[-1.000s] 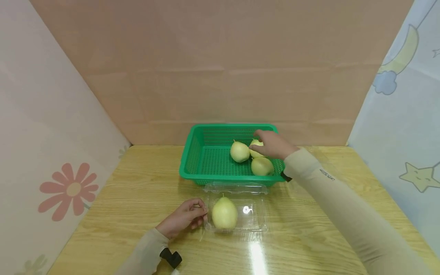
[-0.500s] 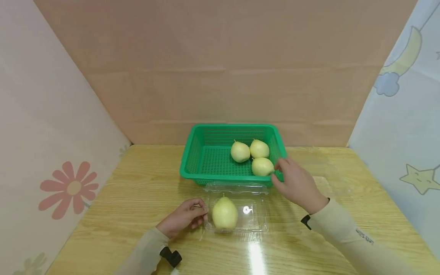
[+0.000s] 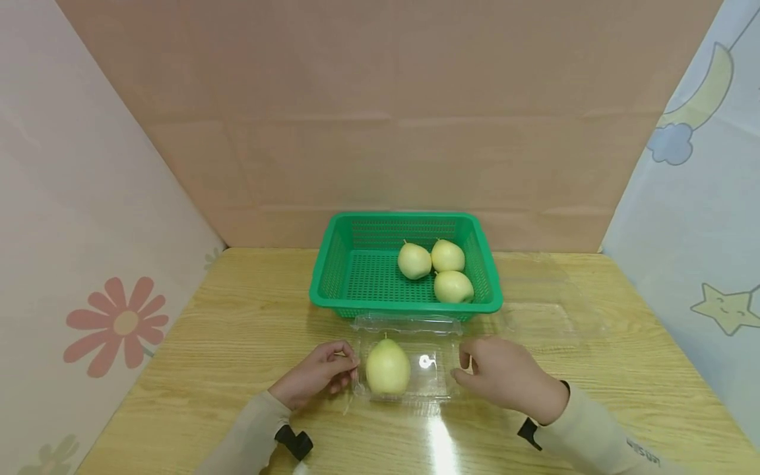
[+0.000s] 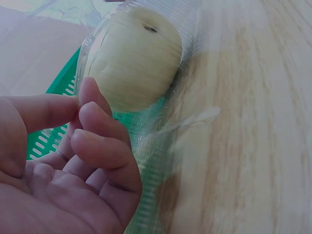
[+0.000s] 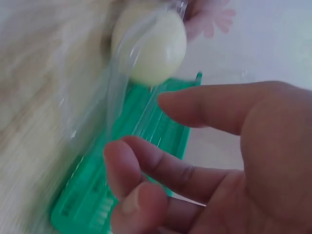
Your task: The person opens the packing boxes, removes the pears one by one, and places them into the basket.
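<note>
A clear plastic clamshell box (image 3: 424,386) lies on the table with one yellow-green pear (image 3: 388,367) in its left half. My left hand (image 3: 317,373) pinches the box's left rim between thumb and index finger, the other fingers loosely curled; the left wrist view shows the pear (image 4: 134,58) just beyond the fingertips. By the box's right edge is my right hand (image 3: 505,373), its thumb and fingers apart. In the right wrist view a gap shows between that hand's thumb (image 5: 195,105) and fingers, with nothing held.
Behind the box stands a green plastic basket (image 3: 368,307) with three pears (image 3: 454,287) in its right half. More clear plastic packaging (image 3: 540,310) lies right of the basket. Printed cloth walls flank the wooden table (image 3: 237,316); a brown one rises at the back.
My right hand has come back from above the pears in the basket, without a pear, down to the box's right edge. The left hand stays at the left rim.
</note>
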`<state>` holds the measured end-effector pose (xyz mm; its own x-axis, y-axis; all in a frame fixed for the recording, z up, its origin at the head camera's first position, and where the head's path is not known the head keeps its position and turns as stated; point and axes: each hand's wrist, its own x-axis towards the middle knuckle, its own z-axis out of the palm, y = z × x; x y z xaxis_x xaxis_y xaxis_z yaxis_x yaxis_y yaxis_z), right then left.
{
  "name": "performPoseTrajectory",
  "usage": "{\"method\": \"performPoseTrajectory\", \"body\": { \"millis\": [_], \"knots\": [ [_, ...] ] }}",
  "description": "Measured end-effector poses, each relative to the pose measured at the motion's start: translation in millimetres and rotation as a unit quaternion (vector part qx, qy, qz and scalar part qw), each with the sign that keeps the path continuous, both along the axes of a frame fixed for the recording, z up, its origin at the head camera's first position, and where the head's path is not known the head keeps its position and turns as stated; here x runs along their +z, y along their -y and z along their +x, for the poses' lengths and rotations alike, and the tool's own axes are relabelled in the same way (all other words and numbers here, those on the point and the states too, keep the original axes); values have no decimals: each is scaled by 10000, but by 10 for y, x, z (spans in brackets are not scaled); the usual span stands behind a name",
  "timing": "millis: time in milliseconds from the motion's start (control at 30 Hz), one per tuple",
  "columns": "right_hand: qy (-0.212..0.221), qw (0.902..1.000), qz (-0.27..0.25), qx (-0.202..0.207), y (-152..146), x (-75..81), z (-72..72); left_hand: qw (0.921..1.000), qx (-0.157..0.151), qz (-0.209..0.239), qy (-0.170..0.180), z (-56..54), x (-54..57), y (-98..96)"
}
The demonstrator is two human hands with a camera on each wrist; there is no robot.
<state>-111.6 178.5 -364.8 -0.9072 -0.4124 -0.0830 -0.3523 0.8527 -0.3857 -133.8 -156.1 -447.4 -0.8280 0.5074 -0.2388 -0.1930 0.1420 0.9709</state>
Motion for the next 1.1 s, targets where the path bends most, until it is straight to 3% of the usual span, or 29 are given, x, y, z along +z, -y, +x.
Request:
{"method": "performPoseTrajectory", "body": {
  "millis": [200,467,700,1100],
  "knots": [
    [-505,9977,-117,438,172,-77,-8,10000,-57,25,-14,-3,-8,1],
    [-594,9980,-92,188,466,-153,-44,10000,-65,9,-31,-4,4,-3],
    [-1036,9943,-58,242,672,-253,-76,10000,-57,-39,-12,1,13,-1],
    [-912,9954,-117,284,924,-288,-117,10000,-63,15,-17,-6,6,4]
  ]
}}
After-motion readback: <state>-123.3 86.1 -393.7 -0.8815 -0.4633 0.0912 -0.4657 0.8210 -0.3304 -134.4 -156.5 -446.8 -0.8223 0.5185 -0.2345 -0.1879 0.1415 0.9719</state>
